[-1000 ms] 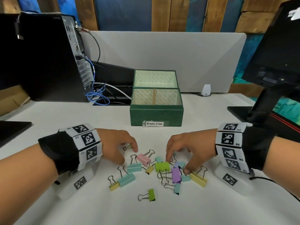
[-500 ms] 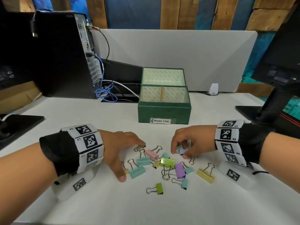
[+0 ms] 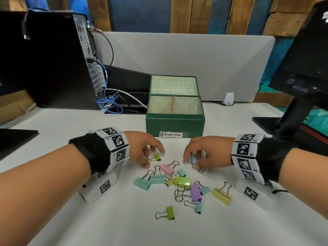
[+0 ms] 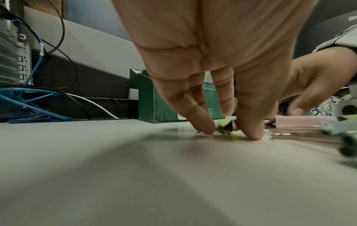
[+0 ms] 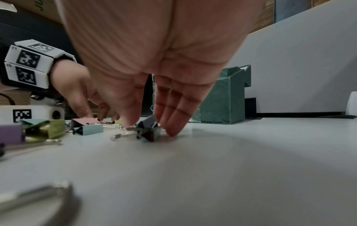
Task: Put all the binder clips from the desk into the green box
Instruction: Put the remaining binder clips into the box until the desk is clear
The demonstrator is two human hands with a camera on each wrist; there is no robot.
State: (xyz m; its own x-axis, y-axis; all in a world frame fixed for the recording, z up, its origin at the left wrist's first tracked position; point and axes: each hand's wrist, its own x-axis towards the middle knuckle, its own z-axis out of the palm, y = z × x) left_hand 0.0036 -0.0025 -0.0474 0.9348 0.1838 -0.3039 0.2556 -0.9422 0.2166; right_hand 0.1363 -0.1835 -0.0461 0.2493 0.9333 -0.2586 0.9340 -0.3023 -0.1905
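The open green box [image 3: 174, 125], labelled "Binder Clips", stands mid-desk with its lid upright behind it. Several coloured binder clips lie in a loose pile in front, among them a pink clip [image 3: 166, 169], a purple clip [image 3: 195, 192] and a yellow clip [image 3: 221, 196]. My left hand [image 3: 154, 158] [image 4: 230, 133] pinches a small green clip [image 3: 157, 157] [image 4: 225, 125] that still rests on the desk. My right hand [image 3: 192, 161] [image 5: 149, 128] pinches a lilac-blue clip [image 3: 193, 159] [image 5: 147, 124] just above the desk, with another small clip under it.
A black PC tower [image 3: 53, 59] with blue cables [image 3: 110, 103] stands at the back left. A monitor stand [image 3: 292, 121] fills the right edge. A flat black slab [image 3: 16, 139] lies far left, and a small white device [image 3: 229, 98] sits behind the box.
My left hand slid forward and closed its fingers round the small green clip. My right hand left the pile's middle and came toward the box with the lilac-blue clip.
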